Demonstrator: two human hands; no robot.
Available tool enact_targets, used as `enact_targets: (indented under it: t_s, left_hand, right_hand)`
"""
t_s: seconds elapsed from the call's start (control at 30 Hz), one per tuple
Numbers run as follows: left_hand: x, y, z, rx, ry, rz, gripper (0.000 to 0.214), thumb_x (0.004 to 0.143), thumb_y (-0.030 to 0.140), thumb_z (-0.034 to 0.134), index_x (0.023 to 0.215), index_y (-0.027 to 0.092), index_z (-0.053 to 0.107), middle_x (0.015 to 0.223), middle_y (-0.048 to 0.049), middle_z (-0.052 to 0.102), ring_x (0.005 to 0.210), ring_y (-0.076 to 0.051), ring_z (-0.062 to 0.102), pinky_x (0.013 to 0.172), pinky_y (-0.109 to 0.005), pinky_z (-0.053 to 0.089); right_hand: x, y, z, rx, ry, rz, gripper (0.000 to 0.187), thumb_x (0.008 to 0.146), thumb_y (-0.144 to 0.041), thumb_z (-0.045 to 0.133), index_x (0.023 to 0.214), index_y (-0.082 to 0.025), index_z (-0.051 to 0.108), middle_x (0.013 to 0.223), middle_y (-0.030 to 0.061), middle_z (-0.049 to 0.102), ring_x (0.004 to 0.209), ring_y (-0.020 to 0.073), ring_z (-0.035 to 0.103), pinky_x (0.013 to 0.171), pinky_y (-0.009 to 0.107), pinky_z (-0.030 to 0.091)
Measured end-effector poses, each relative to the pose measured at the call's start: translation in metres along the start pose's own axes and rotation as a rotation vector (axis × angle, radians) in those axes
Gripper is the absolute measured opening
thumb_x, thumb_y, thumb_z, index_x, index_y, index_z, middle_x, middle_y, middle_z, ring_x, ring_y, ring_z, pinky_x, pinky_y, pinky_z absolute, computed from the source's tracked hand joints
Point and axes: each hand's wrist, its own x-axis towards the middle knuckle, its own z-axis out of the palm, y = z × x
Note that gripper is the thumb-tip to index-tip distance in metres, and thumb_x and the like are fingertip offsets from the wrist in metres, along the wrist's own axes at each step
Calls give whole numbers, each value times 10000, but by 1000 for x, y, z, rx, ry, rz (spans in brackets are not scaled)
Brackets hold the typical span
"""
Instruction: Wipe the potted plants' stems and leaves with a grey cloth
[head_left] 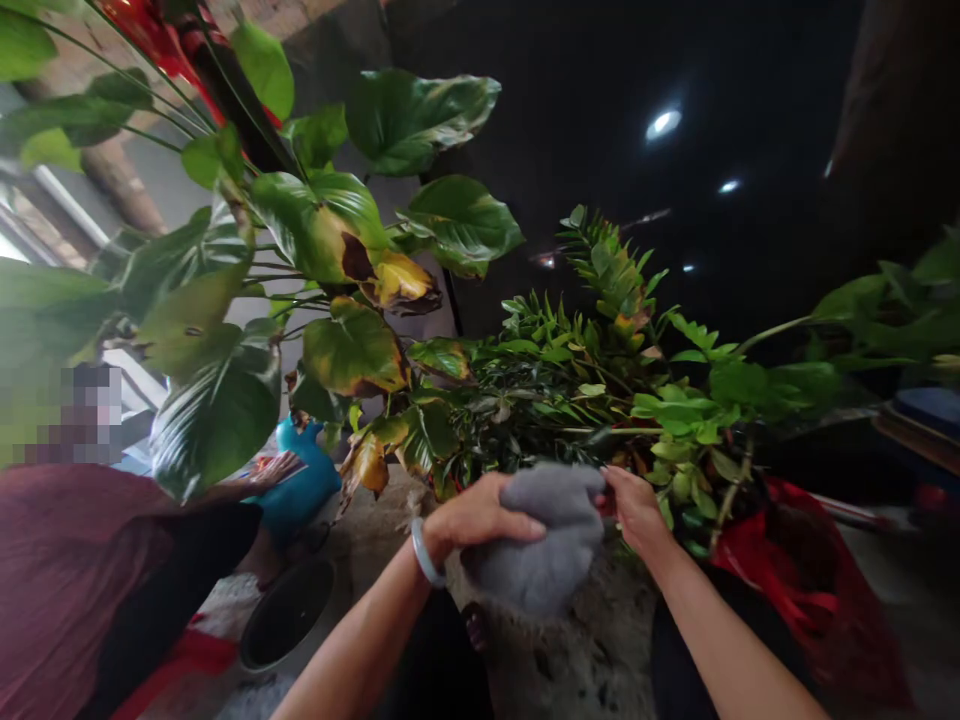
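Cloth, grey and soft-looking, bunched between two bare hands; call it the grey cloth (pixel 551 550). Left hand (pixel 480 515) has it gripped, thumb laid along the near face, pale bracelet (pixel 426 555) at the wrist. Right hand (pixel 634 510) at the cloth's far right edge, fingers curled in narrow; cannot tell whether they pinch the fabric or something behind it.

Handling, my judgement: left grip firm enough to carry the load, right better light and precise. Cloth wants gathering off its hanging lower end so it won't snag. Smooth folds over fingertips would give even, gentle contact; tugging could tear a leaf or bend a stem.

Just beyond the hands, low leafy plants (pixel 679 405), crowded close; elbow room tight. Right of the right hand, red bag (pixel 832 600), worth not brushing. Left of and above the left hand, broad-leaved plant (pixel 326 355), some leaves yellowed and browned, likely brittle. Farther left, dark tub (pixel 289 615), then another person in a maroon top (pixel 82 570).
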Motion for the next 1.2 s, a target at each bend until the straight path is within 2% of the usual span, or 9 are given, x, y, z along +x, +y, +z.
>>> enact_targets:
  t_s: [0.1,0.2,0.37,0.47,0.63,0.77,0.9,1.0,1.2]
  left_hand:
    - [26,27,-5,-256,250,217,530,561,415,810,1002,130,741,909,-68,744,836,-232,648,773,-309,495]
    - [55,14,10,-373,435,204,535,551,431,797,977,113,732,881,-86,735,783,-220,637,731,-316,495]
    - [31,-38,33,37,57,-124,265,505,272,775,741,152,764,684,-10,702,719,-220,610,653,-294,464]
    - [1,-21,20,87,-65,-110,296,507,302,786,777,179,775,706,11,710,740,-222,616,673,-291,471]
    - [22,44,-4,-201,288,251,438,565,379,786,932,142,755,865,-53,731,780,-217,626,717,-293,480]
    - [59,18,10,-261,549,180,334,573,319,747,836,114,731,751,-55,705,715,-204,600,680,-296,468]
    - [37,-40,27,79,149,-88,138,530,230,731,653,167,727,613,13,650,678,-203,581,632,-287,442]
    - [5,-36,19,72,-65,-150,274,504,295,779,749,175,756,688,17,691,709,-197,601,674,-283,468]
    - [29,25,-1,-186,328,224,464,628,366,724,1011,104,713,905,-74,736,819,-218,632,754,-304,500]
  right_hand:
    - [-2,-1,1,29,-24,-24,254,519,-363,774,609,-208,593,402,-78,506,339,123,503,326,217,377]
    - [-2,-1,-1,36,-33,-42,259,516,-360,770,602,-209,578,415,-77,506,353,124,512,345,224,401]
    - [5,3,-7,24,-1,-21,190,538,-308,764,620,-216,619,438,-51,559,360,143,518,345,244,386]
    - [5,2,-6,42,-1,-6,193,525,-290,765,642,-213,631,433,-59,549,359,134,511,342,233,375]
    - [-4,-5,0,72,-40,-2,246,517,-289,784,622,-204,578,430,-78,507,356,110,494,355,225,415]
    - [-6,-6,0,70,-28,-4,259,521,-271,793,614,-214,558,427,-86,512,362,112,511,380,238,462]
    - [-2,-2,-5,41,-1,0,238,527,-264,797,592,-212,574,418,-70,536,348,129,517,334,229,408]
    - [-2,-2,-6,36,-17,3,230,508,-251,799,567,-196,584,430,-46,574,325,112,488,312,213,366]
    - [-12,-14,0,74,-51,-20,273,443,-225,801,651,-194,627,436,-63,586,338,89,486,352,207,424]
